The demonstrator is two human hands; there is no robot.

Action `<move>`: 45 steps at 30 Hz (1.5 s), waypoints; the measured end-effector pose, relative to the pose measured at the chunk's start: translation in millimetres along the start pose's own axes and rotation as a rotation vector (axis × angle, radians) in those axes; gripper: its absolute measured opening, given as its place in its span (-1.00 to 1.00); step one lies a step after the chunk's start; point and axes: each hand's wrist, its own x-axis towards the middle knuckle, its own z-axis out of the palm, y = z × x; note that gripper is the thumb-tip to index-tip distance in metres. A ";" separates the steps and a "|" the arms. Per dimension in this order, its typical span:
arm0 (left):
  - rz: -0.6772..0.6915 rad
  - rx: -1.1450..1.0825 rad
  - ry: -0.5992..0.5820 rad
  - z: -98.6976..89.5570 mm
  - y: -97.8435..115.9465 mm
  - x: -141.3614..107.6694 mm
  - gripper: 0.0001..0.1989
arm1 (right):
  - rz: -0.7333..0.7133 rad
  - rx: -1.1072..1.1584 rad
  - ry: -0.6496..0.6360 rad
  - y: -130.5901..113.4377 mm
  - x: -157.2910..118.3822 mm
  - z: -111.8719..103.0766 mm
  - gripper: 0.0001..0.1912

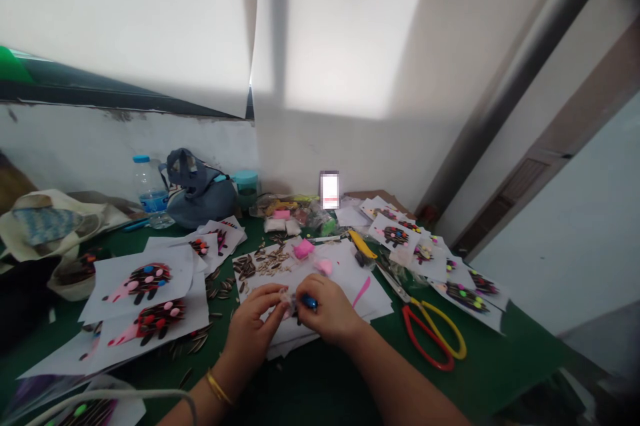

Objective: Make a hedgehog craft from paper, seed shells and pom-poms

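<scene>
Now left hand (pixel 256 321) pinches translucent piece (pixel 287 297), right hand (pixel 329 309) blue object (pixel 311 303); jar (pixel 246 189) contents unclear.

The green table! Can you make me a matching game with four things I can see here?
Things:
1. Scissors
2. Bottle
3. Left hand
4. Right hand

Clues:
A. Has a gold bangle on its wrist
B. Holds a blue thing
C. One red handle loop, one yellow
D. Stands near the wall, with a blue cap

Right pairs: 1-C, 2-D, 3-A, 4-B
</scene>
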 end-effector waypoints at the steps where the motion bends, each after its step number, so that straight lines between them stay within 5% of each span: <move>1: 0.001 0.000 0.023 -1.3 0.3 0.2 -0.83 | 0.003 -0.008 0.016 1.3 0.1 -0.5 -0.84; 11: -0.072 -0.064 0.003 -6.7 5.6 5.2 -0.79 | 0.074 0.005 0.069 9.2 0.9 -6.2 -0.79; 17: -0.270 -0.194 -0.009 -4.2 1.5 5.5 -0.74 | 0.183 -0.019 0.200 37.2 -0.4 -12.3 -0.64; 22: -0.400 -0.307 -0.053 -5.3 6.7 4.8 -0.73 | 0.435 -0.270 0.252 63.6 -0.3 -31.7 -0.74; 30: -0.367 -0.281 -0.043 -6.3 10.1 4.0 -0.72 | 0.583 -0.758 0.195 90.8 -5.1 -50.1 -0.84; 37: -0.349 -0.242 -0.102 -6.6 12.0 4.1 -0.71 | 0.312 -0.642 0.378 80.1 -4.7 -40.5 -0.77; 45: -0.246 -0.169 -0.070 -6.0 7.4 4.0 -0.80 | -0.039 -0.121 0.168 -0.6 -0.7 -6.4 -0.75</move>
